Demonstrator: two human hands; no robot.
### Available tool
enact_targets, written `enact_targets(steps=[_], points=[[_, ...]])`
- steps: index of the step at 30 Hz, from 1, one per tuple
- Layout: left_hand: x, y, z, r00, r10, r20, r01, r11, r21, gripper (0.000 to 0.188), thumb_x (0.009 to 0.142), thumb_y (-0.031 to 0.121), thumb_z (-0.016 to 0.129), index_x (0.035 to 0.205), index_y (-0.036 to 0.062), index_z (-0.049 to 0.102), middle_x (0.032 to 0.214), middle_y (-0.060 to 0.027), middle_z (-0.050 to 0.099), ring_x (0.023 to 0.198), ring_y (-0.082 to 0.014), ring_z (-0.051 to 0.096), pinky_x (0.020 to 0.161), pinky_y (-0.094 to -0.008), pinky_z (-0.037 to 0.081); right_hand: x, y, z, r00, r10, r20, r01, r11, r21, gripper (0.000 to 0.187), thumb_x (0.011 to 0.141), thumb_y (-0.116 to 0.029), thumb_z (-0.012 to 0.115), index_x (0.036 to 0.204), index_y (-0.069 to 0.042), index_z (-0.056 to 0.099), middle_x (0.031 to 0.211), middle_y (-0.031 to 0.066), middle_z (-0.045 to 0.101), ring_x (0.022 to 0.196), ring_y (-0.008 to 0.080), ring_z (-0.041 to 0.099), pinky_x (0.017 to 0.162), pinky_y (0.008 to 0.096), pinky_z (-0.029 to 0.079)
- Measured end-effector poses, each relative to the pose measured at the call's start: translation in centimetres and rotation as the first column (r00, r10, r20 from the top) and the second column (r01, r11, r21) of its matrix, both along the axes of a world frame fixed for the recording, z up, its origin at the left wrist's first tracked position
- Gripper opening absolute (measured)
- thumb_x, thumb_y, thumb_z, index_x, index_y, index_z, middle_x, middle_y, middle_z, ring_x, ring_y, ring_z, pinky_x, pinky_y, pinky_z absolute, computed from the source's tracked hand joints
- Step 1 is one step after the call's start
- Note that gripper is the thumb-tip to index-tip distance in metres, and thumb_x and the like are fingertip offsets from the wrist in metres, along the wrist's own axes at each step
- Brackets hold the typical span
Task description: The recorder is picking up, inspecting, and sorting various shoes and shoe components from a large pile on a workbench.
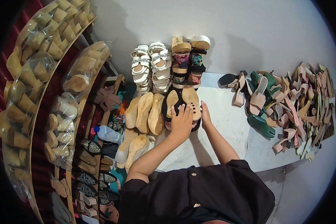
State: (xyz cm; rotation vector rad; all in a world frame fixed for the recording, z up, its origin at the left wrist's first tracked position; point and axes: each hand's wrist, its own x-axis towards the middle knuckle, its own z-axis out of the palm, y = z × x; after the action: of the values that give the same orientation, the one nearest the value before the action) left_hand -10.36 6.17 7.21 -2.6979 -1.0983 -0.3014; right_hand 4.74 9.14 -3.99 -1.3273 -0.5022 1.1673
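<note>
A pair of dark platform sandals with tan wooden-looking footbeds stands in front of me: the left sandal point(172, 98) and the right sandal point(190, 98), which shows several dark holes. Across the near ends of both lies my left hand point(182, 120), its fingers stretched out and apart. My right hand point(205, 115) is held upright at the right side of the pair, fingers straight; whether it touches the sandal is hard to tell. Right behind the pair rises a stack of sandals with colourful straps point(181, 59). Beside that are stacked white sandals point(140, 69).
Wooden shoe lasts point(144, 112) lie left of my hands, near a water bottle point(107, 134). At right, sandals and loose shoe parts point(287, 100) are heaped on the white table point(227, 130). Shelves with bagged lasts point(22, 108) and shoes line the left side.
</note>
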Motion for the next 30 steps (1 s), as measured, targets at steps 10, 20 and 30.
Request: enact_targets(steps=[10, 20, 30], points=[[-4.2, 0.9, -2.5, 0.574, 0.259, 0.777, -0.014, 0.952, -0.307, 0.055, 0.085, 0.029, 0.057, 0.130, 0.0034, 0.038, 0.132, -0.0185, 0.039, 0.125, -0.0354, 0.034, 0.103, -0.0471, 0.024, -4.4, -4.0, 2.4, 0.998, -0.068, 0.009, 0.059, 0.917, 0.394, 0.056, 0.090, -0.020, 0.038, 0.139, 0.003, 0.023, 0.139, 0.0170, 0.032, 0.124, 0.0222, 0.037, 0.102, 0.0301, 0.029], [-4.1, 1.5, -5.2, 0.437, 0.095, 0.895, 0.095, 0.984, -0.151, 0.065, 0.086, 0.033, 0.057, 0.133, -0.0024, 0.028, 0.133, -0.0233, 0.033, 0.126, -0.0384, 0.030, 0.104, -0.0440, 0.024, -3.6, -3.8, 1.3, 0.997, 0.068, -0.023, -0.051, 0.893, 0.448, 0.063, 0.094, -0.040, 0.032, 0.141, -0.001, 0.020, 0.146, 0.0125, 0.023, 0.135, 0.0212, 0.022, 0.109, 0.0311, 0.016], [-4.7, -2.2, -10.8, 0.422, 0.198, 0.885, 0.097, 0.960, -0.261, 0.072, 0.092, 0.030, 0.043, 0.138, -0.0096, 0.003, 0.143, -0.0305, 0.010, 0.134, -0.0412, 0.012, 0.109, -0.0451, 0.010, -4.2, -3.9, -4.9, 0.972, -0.068, -0.226, 0.147, 0.923, 0.355, 0.067, 0.096, -0.045, 0.026, 0.143, -0.004, 0.005, 0.151, 0.0103, 0.002, 0.138, 0.0214, 0.004, 0.111, 0.0319, 0.006]])
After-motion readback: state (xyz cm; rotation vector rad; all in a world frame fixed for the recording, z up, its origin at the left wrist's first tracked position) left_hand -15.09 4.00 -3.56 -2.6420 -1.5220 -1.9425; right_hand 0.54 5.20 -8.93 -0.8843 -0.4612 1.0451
